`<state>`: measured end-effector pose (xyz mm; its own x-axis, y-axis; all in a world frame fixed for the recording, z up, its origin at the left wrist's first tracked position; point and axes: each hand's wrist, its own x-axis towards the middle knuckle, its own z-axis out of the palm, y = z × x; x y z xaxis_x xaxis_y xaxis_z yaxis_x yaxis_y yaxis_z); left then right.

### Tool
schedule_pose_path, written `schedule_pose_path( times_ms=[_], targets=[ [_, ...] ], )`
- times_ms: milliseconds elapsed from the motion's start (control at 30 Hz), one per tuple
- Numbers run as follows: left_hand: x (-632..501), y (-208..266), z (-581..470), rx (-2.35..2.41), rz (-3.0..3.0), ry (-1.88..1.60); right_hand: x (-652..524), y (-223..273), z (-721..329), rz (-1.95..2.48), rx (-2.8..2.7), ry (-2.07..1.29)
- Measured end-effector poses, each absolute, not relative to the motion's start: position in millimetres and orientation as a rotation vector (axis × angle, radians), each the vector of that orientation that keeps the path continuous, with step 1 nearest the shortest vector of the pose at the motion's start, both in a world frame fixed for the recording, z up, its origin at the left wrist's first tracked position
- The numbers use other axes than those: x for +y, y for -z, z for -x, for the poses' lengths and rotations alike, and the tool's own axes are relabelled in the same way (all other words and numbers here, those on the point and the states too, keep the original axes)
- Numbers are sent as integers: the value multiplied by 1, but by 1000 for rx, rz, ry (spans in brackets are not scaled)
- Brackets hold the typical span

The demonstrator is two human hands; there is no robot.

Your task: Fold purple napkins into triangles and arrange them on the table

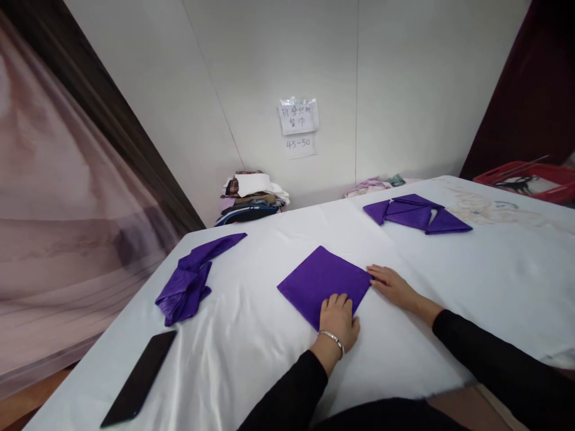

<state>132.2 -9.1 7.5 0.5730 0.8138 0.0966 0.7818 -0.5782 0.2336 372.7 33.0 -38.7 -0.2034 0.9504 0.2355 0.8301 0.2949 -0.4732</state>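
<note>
A purple cloth napkin (321, 278), folded into a flat square, lies like a diamond on the white-covered table in front of me. My left hand (338, 317), a bracelet at its wrist, rests palm down over the napkin's near edge, fingers lying flat. At the right corner is my right hand (390, 286), its stretched fingertips touching the cloth. Farther right lie folded purple napkins (415, 212) with pointed ends. To the left is a crumpled purple cloth (186, 284) with one long end spread out.
A black phone (140, 378) lies near the table's left edge. Stacked clothes (252, 194) stand beyond the far edge, under a handwritten paper sign (298, 117). Pale strings (487, 205) lie at the back right, near a red basket (552, 191). A sheer curtain (67, 209) hangs left.
</note>
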Motion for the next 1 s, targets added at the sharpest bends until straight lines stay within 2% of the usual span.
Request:
schedule_pose_path(
  times_ms=[300, 567, 767, 867, 1000],
  targets=[
    [2, -7, -155, 1531, -2716, -138, 31, 41, -368, 1539, -2062, -269],
    [9, -11, -128, 1501, -2628, -349, 10, 28, -356, 1227, -2233, -231],
    [-4, -14, -80, 1248, -2587, -560, 2, 21, -341, 980, -2341, -194],
    [-11, -11, -56, 1170, -2516, -721, -7, 15, -327, 827, -2402, -264],
    [-26, -4, -35, 1224, -2468, -748, -21, 2, -307, 741, -2474, -475]
  ],
)
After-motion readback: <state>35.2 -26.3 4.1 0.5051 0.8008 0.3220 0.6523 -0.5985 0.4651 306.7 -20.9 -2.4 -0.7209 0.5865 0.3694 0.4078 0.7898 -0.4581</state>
